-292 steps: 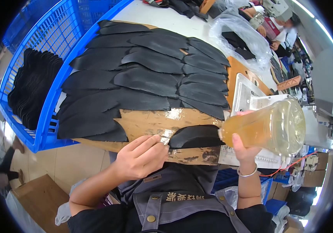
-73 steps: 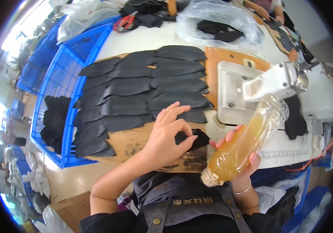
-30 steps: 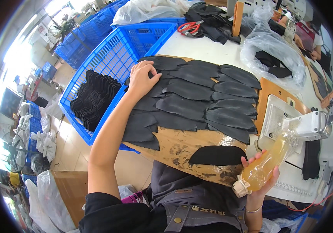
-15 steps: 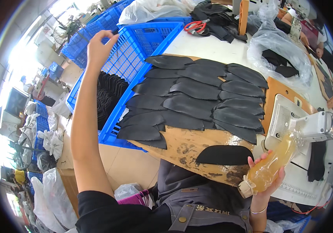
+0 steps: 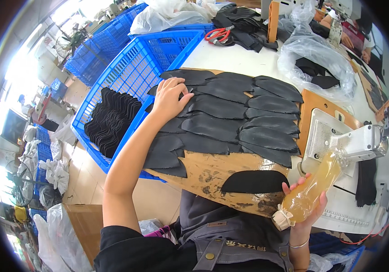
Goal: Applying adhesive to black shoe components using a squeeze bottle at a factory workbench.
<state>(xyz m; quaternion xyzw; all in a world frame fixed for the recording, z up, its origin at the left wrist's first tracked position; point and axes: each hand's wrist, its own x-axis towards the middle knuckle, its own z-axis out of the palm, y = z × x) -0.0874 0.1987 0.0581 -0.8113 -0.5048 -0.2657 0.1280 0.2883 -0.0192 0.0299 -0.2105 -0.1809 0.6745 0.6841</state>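
Observation:
My right hand (image 5: 313, 218) grips a clear plastic bottle (image 5: 316, 187) of yellowish liquid, tilted with its cloth-wrapped mouth low and to the left. My left hand (image 5: 171, 99) lies over the upper left of several overlapping black leaf-shaped pieces (image 5: 224, 105); its fingers are curled and the thumb is close to the index finger. What is between those fingertips is hidden. The pieces lie in rows on a stained brown board (image 5: 203, 174). Apart from the rows, a single rounded black piece (image 5: 256, 182) lies flat on the board near the bottle's mouth.
Left of the board stands a blue plastic basket (image 5: 186, 56) holding a wavy stack of black pieces (image 5: 113, 119). A white machine arm (image 5: 364, 144) is close to the bottle's base. Red-handled scissors (image 5: 218, 34) and an open clear bag (image 5: 344, 93) lie on the white table.
My left hand has come down and right from above the basket onto the black pieces. The right hand still holds the bottle, and the whole view has shifted slightly.

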